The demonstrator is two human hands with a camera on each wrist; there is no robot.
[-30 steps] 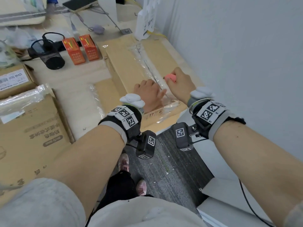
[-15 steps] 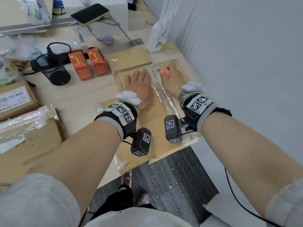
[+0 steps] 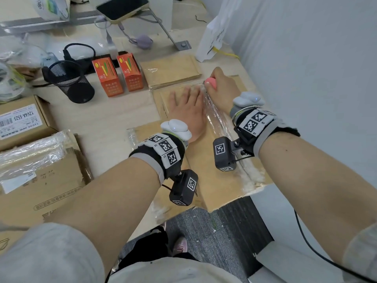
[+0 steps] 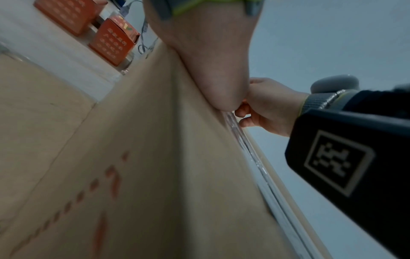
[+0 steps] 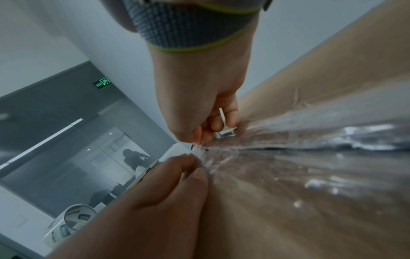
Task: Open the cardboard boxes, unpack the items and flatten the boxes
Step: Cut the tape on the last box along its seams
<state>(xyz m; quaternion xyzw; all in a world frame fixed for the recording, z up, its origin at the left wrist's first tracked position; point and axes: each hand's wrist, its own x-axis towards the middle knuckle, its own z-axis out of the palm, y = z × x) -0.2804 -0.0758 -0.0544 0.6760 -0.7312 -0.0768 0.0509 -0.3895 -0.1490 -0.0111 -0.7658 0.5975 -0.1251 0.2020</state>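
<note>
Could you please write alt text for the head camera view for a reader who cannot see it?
A person's left hand presses flat on a taped cardboard box while the right hand grips a pink cutter at the far end of the tape seam. Two orange cartons and a black mesh cup stand behind.

A long brown cardboard box (image 3: 222,170) lies flat on the desk, clear tape (image 3: 216,119) along its centre seam.

Even, soft indoor light in the head view; both wrist views are dimmer, blurred and strongly warped at the edges.
</note>
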